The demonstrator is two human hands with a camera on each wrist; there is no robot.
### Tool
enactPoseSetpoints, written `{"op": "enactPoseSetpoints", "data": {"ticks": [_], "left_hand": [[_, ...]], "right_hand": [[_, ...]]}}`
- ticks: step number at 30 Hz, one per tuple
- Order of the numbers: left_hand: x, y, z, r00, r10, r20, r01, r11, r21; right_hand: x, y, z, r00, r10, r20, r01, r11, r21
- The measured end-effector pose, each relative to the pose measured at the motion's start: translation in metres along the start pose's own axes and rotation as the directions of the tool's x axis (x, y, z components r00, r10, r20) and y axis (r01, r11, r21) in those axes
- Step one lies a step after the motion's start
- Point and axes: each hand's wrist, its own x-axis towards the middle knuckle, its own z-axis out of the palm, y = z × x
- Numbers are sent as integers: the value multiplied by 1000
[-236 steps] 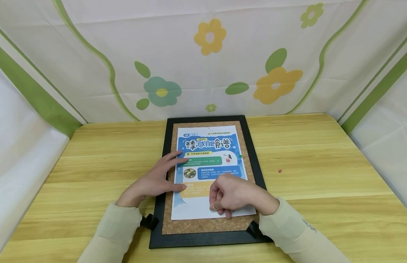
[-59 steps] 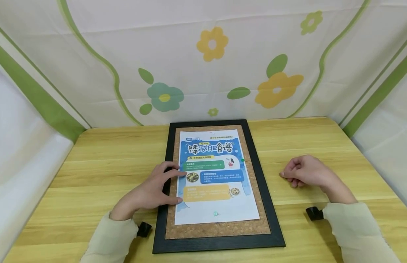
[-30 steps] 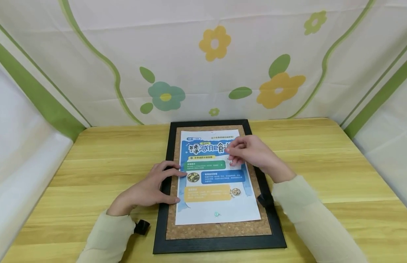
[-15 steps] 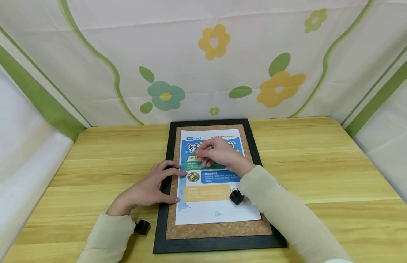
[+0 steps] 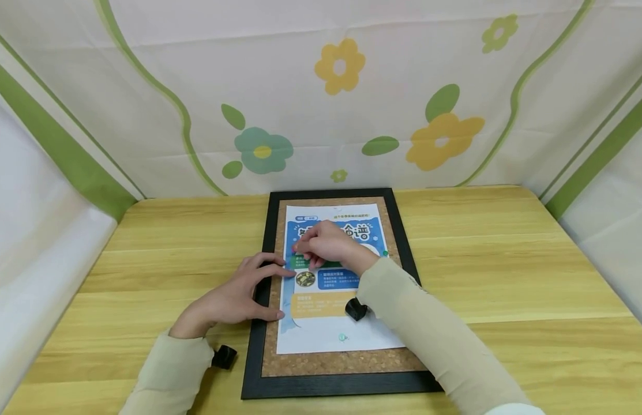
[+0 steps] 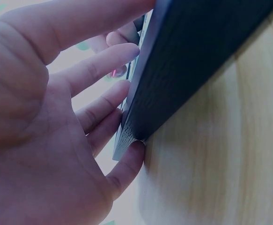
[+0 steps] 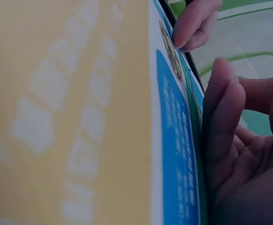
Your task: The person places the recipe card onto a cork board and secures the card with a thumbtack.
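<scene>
A printed poster [image 5: 328, 340] lies on a cork board [image 5: 352, 362] with a black frame [image 5: 321, 387]. My right hand [image 5: 328, 242] is over the poster's upper left, thumb and index finger pinching a small red pushpin [image 5: 294, 250] at the left edge. The pin's tip is hidden. Spread across the left side of the frame, my left hand [image 5: 232, 297] rests its fingertips and thumb on the poster's left edge. In the left wrist view, the little finger [image 6: 129, 164] touches the frame's outer side.
One green pushpin [image 5: 385, 253] sits at the poster's right edge, another pale green pushpin [image 5: 342, 337] near its bottom. The board lies on a wooden table [image 5: 507, 276], close to a flowered cloth backdrop [image 5: 300, 104] behind it.
The red pushpin has left the table on the right; my right hand has carried it leftward across the poster to its left edge. Earlier, that hand was at the bottom pin. The left hand stays put.
</scene>
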Motion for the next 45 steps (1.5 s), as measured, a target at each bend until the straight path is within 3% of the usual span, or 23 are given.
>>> {"op": "enactPoseSetpoints", "data": {"ticks": [10,33,45], "left_hand": [[1,0,0,1000,5,5,-5,1000,-5],[0,0,0,1000,14,-8,-14,1000,-10],[-1,0,-1,1000,9,3,-9,1000,-11]], "right_hand": [[4,-3,2,1000,-21,-4,20,989,-149],[6,-7,6,999,29,-20,-32,985,-168],[5,-8,7,1000,-3,29,7,987,-160]]}}
